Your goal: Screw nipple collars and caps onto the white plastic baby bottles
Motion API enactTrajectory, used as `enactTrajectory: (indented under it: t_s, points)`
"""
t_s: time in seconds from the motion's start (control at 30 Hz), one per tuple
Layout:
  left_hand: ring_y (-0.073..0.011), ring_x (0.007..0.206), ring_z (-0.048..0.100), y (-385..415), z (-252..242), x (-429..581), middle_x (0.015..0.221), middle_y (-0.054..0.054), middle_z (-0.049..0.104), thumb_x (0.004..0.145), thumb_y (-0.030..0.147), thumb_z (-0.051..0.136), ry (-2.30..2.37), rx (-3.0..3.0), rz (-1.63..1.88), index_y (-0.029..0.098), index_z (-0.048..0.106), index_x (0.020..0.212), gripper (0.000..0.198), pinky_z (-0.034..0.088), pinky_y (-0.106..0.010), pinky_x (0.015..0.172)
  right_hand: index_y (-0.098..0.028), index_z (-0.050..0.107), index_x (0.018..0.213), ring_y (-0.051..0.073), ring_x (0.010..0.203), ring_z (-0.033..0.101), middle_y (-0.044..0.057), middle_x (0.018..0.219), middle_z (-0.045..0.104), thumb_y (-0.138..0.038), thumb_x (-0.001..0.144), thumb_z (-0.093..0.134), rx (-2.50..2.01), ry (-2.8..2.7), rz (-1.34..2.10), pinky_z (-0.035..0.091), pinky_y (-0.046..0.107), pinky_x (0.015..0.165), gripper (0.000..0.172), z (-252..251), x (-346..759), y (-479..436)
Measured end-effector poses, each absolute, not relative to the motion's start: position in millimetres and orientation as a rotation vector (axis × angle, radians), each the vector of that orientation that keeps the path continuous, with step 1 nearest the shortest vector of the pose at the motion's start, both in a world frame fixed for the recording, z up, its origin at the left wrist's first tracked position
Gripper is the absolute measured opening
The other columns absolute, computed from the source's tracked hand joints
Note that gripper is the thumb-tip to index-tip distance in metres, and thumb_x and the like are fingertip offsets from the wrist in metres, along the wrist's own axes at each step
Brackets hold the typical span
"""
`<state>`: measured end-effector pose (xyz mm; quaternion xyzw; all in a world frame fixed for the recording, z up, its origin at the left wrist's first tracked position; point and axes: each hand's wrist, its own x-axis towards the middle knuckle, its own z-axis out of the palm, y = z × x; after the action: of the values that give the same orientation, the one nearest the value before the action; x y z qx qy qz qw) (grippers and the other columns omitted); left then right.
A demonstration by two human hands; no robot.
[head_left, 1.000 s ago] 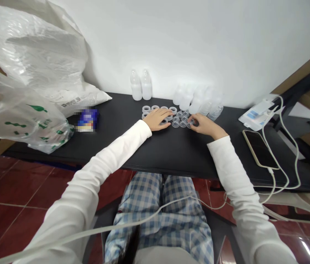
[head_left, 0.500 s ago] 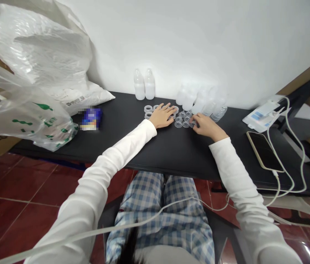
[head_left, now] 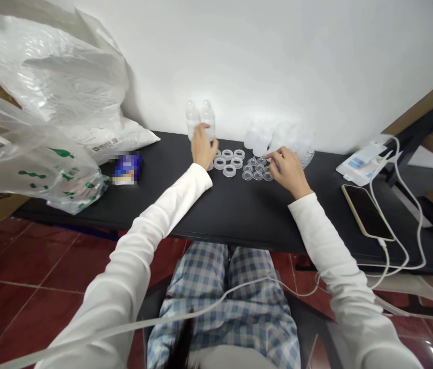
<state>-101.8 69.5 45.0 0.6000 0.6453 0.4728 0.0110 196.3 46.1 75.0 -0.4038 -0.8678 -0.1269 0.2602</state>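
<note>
Two white bottles with clear domed tops, one of them here point(head_left: 207, 114), stand against the wall. My left hand point(head_left: 203, 147) is in front of them, thumb and fingers apart, nothing visible between them. Several translucent rings point(head_left: 229, 170) lie on the black table, just right of that hand. Beside the rings are several clear nipple-like pieces point(head_left: 257, 175). Over their right edge is my right hand point(head_left: 286, 169), fingers curled down; whatever its fingertips hold, if anything, is too small to make out. Behind it, more whitish bottles point(head_left: 261, 139) stand in a group.
Large white plastic bags point(head_left: 81, 77) fill the left side, with a blue packet point(head_left: 128, 168) near them. On the right are a phone point(head_left: 368, 211) with cables and a white and blue package point(head_left: 360, 163). A cable crosses over my lap.
My left hand has lifted off the rings and moved left and away from me to the two bottles, uncovering the rings. My right hand has shifted slightly and stays by the clear pieces.
</note>
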Motion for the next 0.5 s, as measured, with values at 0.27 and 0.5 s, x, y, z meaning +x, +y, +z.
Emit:
enactTrajectory:
  t_s: [0.27, 0.5]
  points:
    - [-0.0381, 0.155, 0.038, 98.2, 30.6, -157.4, 0.163, -0.027, 0.036, 0.077, 0.024, 0.076, 2.164, 1.230, 1.536, 0.015, 0.030, 0.150, 0.087, 0.025, -0.056, 0.130, -0.021, 0.068, 0.104, 0.027, 0.091, 0.056, 0.010, 0.097, 0.061, -0.017, 0.097, 0.045, -1.011, -2.218, -0.404, 0.041, 0.042, 0.081, 0.024, 66.6, 189.4, 44.3]
    - [-0.0355, 0.142, 0.054, 108.1, 28.0, -162.2, 0.132, -0.016, 0.068, 0.081, 0.035, 0.075, 2.243, 1.239, 1.359, 0.023, 0.050, 0.124, 0.051, 0.027, -0.056, 0.126, -0.021, 0.067, 0.097, 0.025, 0.087, 0.056, 0.009, 0.092, 0.061, -0.017, 0.097, 0.046, -0.948, -2.163, -0.460, 0.041, 0.040, 0.078, 0.021, 59.0, 185.0, 44.4]
